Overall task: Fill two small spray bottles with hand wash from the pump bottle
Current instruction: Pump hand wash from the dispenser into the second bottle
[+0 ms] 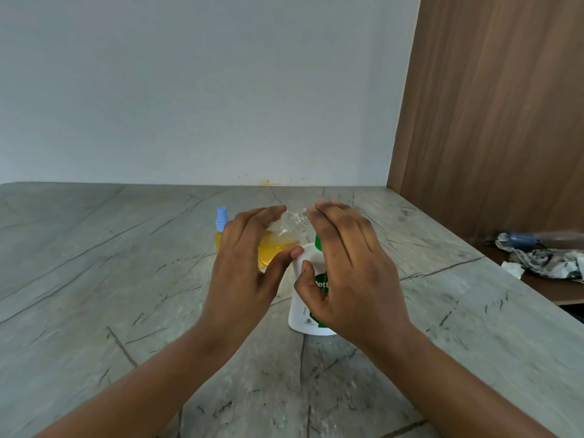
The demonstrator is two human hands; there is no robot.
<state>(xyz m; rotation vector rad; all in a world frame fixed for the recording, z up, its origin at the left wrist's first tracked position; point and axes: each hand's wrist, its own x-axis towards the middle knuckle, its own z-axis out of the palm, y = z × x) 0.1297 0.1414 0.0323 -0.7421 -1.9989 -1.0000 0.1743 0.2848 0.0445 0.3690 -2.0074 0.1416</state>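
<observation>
Left hand (243, 263) grips a tilted bottle (281, 238); spread right hand (344, 273) hides the pump bottle (300, 311) top.

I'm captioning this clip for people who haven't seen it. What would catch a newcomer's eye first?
Two bare hands meet mid-frame over a grey marble counter: the left hand holds a tilted clear bottle of yellow liquid, its open neck pointing at the right hand. Under the right hand stands a white pump bottle with green on it. Behind the left hand stands a capped blue-topped spray bottle, also holding yellow liquid.
</observation>
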